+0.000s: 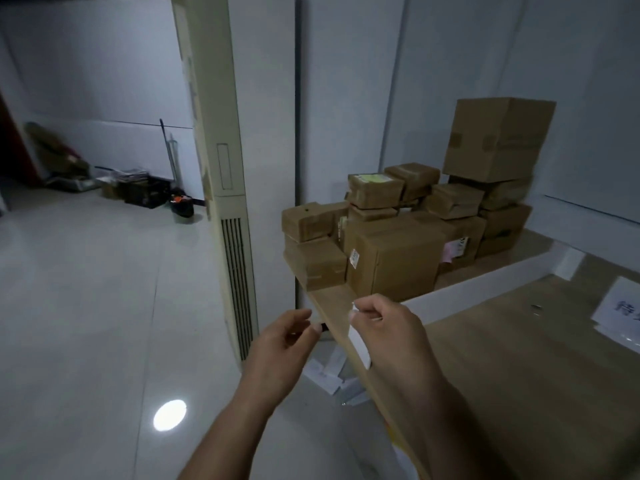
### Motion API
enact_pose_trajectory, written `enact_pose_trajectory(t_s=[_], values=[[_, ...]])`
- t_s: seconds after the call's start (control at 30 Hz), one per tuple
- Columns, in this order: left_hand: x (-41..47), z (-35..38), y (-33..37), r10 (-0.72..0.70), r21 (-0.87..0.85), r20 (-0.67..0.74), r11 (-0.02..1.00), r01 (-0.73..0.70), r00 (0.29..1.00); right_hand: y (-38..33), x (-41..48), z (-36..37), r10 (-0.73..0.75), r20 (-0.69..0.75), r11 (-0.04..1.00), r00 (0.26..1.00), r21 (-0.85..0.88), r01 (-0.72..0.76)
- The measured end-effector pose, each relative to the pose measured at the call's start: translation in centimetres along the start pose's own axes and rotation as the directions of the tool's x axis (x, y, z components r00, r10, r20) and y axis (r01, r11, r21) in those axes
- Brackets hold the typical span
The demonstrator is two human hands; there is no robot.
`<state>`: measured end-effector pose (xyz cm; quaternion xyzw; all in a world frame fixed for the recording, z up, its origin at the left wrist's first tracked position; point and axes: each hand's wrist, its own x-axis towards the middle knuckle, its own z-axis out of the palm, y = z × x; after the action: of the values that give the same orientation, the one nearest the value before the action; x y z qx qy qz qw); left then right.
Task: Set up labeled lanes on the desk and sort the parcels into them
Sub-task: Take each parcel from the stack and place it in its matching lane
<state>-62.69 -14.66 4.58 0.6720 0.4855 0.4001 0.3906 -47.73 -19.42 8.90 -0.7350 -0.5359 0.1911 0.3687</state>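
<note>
Several brown cardboard parcels (394, 258) are piled at the far end of the wooden desk (519, 358), with one big box (498, 140) on top at the right. A low white divider (460, 289) crosses the desk in front of the pile. At the right edge lies a white paper label (620, 306) with dark characters, partly cut off. My left hand (287, 337) and my right hand (388, 327) are raised over the desk's left edge. Each pinches one end of a short pale strip (332, 318) that looks like tape, stretched between them.
A tall cream floor-standing unit (228, 168) with vent slats stands just left of the desk. Loose white papers (332, 372) lie on the tiled floor below the desk edge. Dark crates and clutter (145, 192) sit against the far wall.
</note>
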Motion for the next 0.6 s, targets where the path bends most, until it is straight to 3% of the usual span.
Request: enact_pose_trajectory(t_s=[0.27,0.6], values=[[16.2,1.0,-1.9,0.013,0.096,0.087,0.995,-0.021,0.996,0.6,15.4,4.0,0.063,-0.046,0.986,0.997,0.156,-0.055],[33.5,0.6,-4.7,-0.025,0.088,0.090,0.996,0.017,0.996,-0.5,32.6,8.5,0.097,-0.048,0.986,0.994,0.141,-0.090]])
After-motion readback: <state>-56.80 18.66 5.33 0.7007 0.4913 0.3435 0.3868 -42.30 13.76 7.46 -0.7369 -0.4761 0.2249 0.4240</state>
